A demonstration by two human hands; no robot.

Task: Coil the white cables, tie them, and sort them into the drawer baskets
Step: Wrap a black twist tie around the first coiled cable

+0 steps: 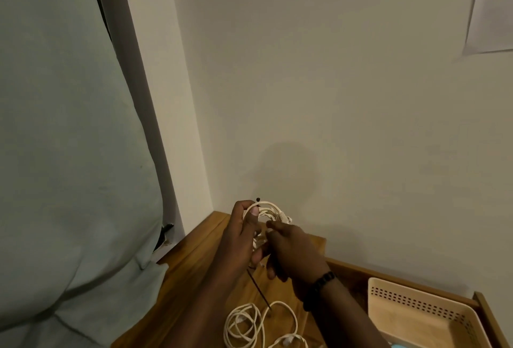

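Left hand (241, 234) grips the coiled white cable (270, 213) up over the back corner of the wooden top (191, 270), thumb clamped on the loops, while the right hand (291, 250) pinches the black tie (258, 289) dangling below. Light, springy stuff, I'd say: hold the bundle's waist or it'll unwind. More loose cable (249, 322) waits at the front edge; the basket (416, 317) sits in the drawer.

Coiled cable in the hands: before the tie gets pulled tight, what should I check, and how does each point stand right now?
1. Left hand grips the coiled cable: ok.
2. Black tie hangs below the coil: ok.
3. Right hand has a grip on the tie: cannot tell.
4. Tie threaded around the coil: cannot tell.
5. Basket in the drawer open to receive: ok.
6. Loose cable on the wooden top coiled and tied: not ok.
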